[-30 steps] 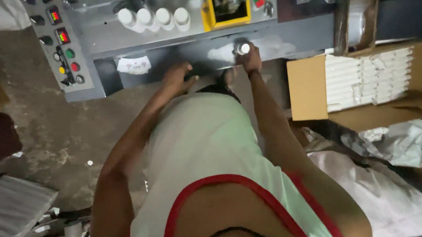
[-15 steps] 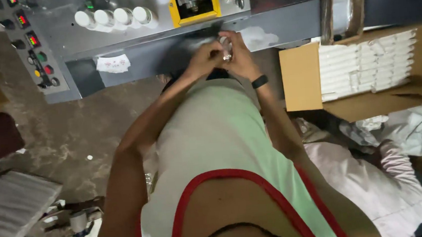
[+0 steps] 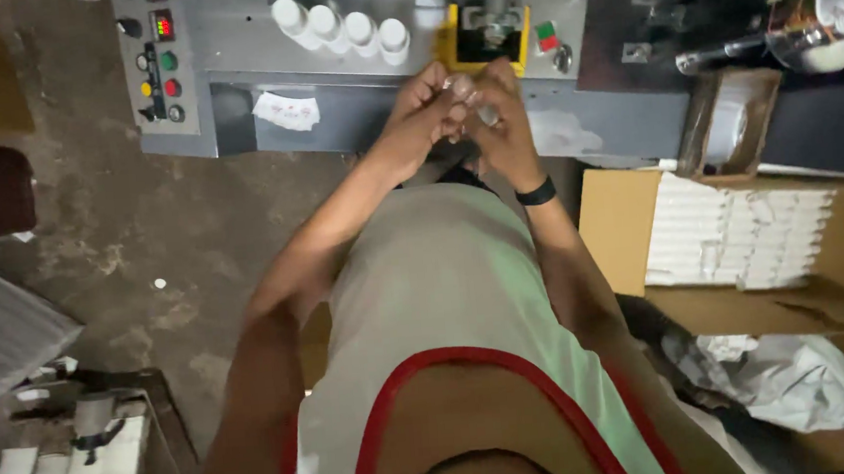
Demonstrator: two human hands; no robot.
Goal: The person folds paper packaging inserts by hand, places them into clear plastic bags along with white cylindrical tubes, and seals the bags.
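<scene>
I see both hands raised off the machine (image 3: 574,125) edge since a second ago; left hand (image 3: 423,117) and right hand (image 3: 504,125) now meet at chest height, pinching a small clear piece (image 3: 460,86) between the fingertips, near the yellow fixture (image 3: 447,49); handling has moved off the machine.

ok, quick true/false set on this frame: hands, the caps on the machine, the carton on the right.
1. Both hands meet around one small clear object in front of the machine. True: left hand and right hand close on the small object.
2. The wristband is on the left wrist. False: the black band is on the right.
3. Four white caps stand in a row on the machine. True.
4. The open carton holds green bottles. False: it holds rows of white packs.
</scene>
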